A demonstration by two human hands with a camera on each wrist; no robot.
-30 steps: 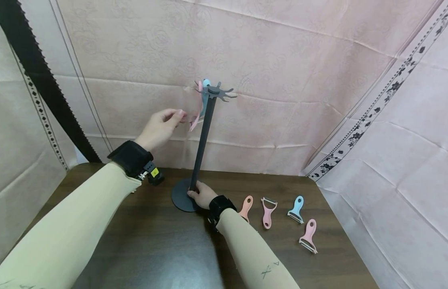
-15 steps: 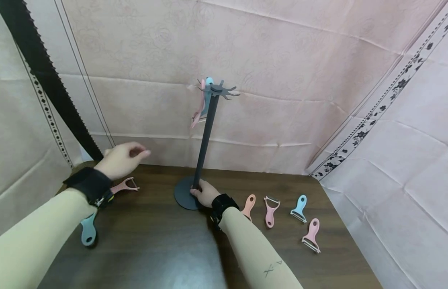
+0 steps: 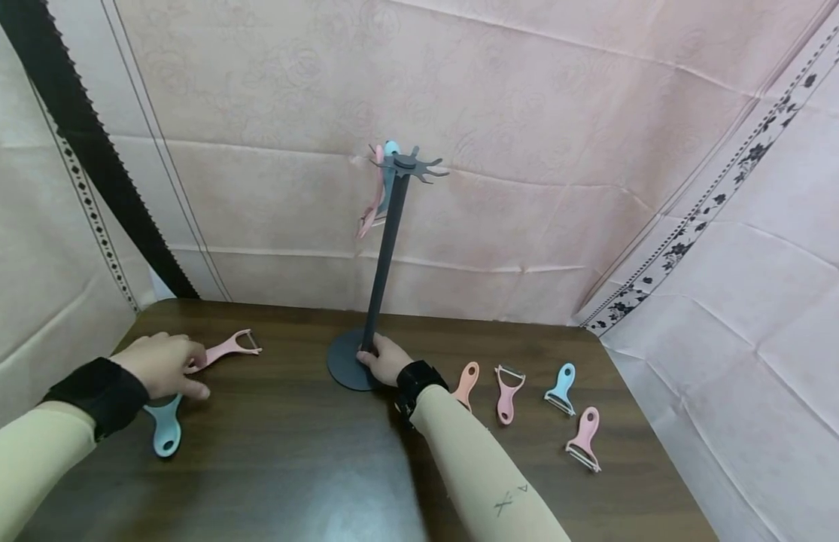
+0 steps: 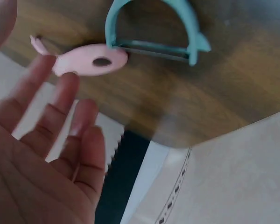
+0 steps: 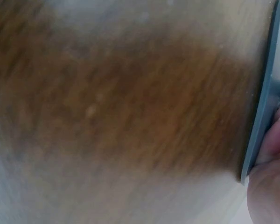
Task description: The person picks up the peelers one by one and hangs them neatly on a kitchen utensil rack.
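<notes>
My left hand (image 3: pixel 163 365) is over the table's left side, by the handle of a pink peeler (image 3: pixel 226 348). In the left wrist view its fingers (image 4: pixel 60 95) are loosely bent, apart from the thumb, with nothing held between them. A blue peeler (image 3: pixel 165 429) lies just in front of that hand. My right hand (image 3: pixel 387 361) grips the foot of the grey stand's pole (image 3: pixel 385 263), just above its round base (image 3: pixel 342 365). High on the stand, a pink peeler (image 3: pixel 373 207) and a blue peeler (image 3: pixel 391 147) hang from the hooked top (image 3: pixel 407 162).
Right of the stand lie an orange peeler (image 3: pixel 468 380), a pink peeler (image 3: pixel 506 399), a blue peeler (image 3: pixel 563 384) and another pink peeler (image 3: pixel 585 433). Pale cloth (image 3: pixel 514 150) hangs behind the brown table (image 3: pixel 290 467).
My left hand has moved from beside the hanging pink peeler, down and left to the peelers on the table. The right hand has stayed at the pole's foot.
</notes>
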